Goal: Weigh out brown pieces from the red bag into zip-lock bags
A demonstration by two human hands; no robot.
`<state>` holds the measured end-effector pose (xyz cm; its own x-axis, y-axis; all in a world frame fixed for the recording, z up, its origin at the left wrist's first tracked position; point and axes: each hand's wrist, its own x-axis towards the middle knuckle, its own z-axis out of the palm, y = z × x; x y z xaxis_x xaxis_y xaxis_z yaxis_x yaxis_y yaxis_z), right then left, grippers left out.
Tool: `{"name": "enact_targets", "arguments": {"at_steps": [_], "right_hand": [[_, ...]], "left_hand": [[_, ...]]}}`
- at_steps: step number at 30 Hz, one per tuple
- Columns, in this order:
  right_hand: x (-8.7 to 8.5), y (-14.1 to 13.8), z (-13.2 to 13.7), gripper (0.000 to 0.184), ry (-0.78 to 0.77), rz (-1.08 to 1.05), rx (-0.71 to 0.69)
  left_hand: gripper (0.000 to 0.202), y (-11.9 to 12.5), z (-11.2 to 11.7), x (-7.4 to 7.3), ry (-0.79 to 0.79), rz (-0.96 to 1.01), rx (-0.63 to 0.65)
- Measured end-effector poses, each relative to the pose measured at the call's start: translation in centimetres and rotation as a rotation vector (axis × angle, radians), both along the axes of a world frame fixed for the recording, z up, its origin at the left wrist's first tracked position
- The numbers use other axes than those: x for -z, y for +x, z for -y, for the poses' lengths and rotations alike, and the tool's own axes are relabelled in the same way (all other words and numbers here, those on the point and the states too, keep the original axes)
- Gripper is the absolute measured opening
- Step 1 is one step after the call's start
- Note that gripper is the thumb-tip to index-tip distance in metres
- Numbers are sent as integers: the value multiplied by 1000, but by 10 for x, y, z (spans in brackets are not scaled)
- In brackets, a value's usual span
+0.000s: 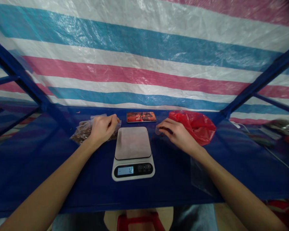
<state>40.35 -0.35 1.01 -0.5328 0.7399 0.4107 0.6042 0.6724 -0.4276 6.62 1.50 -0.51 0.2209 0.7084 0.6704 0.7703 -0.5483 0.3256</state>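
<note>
From the head-worn camera, a person sits at a blue-covered desk (31,166), both bare forearms reaching forward. The left hand (102,130) rests over a clear plastic bag of brown, dried-looking pieces (85,134), which lies flat on the desk. Its fingers (112,121) are curled and pinched together just above the bag's far side; whether they have hold of a piece or of the plastic, I can't tell. The right hand (177,134) sits beside a crumpled red plastic bag (195,126), touching it or very nearly so. Its fingers (165,124) are closed in a pinch on a small dark bit (165,130), too small to identify.

Between the hands stands a white digital kitchen scale (133,154), its pale platform bare, its display (125,170) reading 12. Just behind it, a smartphone (141,117) lies flat with its lit screen up. A second clear plastic sheet or bag (199,176) lies under the right forearm. Behind the desk hangs a striped tarpaulin (135,57) in pink, white and blue, held by a blue metal frame (19,70). Below the desk's front edge, a red stool (139,221) shows.
</note>
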Motion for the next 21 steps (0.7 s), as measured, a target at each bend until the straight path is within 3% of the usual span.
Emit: {"name": "enact_targets", "arguments": {"at_steps": [10, 18, 21], "right_hand": [[4, 6, -7, 24, 40, -76, 19], [5, 9, -9, 31, 56, -64, -40], [1, 11, -11, 29, 85, -108, 9]], "left_hand": [[52, -2, 1, -3, -43, 7, -44], [56, -17, -3, -7, 44, 70, -172], [57, -19, -4, -7, 46, 75, -192]]}}
